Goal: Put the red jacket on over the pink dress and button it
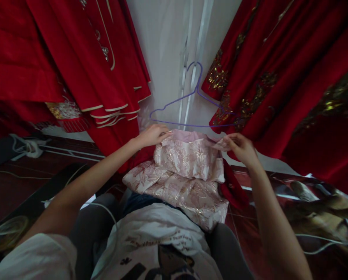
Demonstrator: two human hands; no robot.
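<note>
A pale pink brocade garment (188, 157) with gold leaf-like patterning lies over my lap, its plain pink upper edge spread between my hands. My left hand (154, 135) is closed on the garment's upper left corner. At the upper right corner, my right hand (240, 147) pinches the cloth between thumb and fingers, lifting a small flap of it. Just beyond that edge is a purple wire hanger (174, 102), hook upward, with nothing on its shoulders. What its hook rests on is hard to make out.
Red garments (57, 54) with cream piping and tassels hang at the left. More red garments (267, 77) with gold embroidery hang at the right. A pale wall panel (159, 35) stands between them. White cords (30, 146) and a tan bundle (317, 214) lie low at the sides.
</note>
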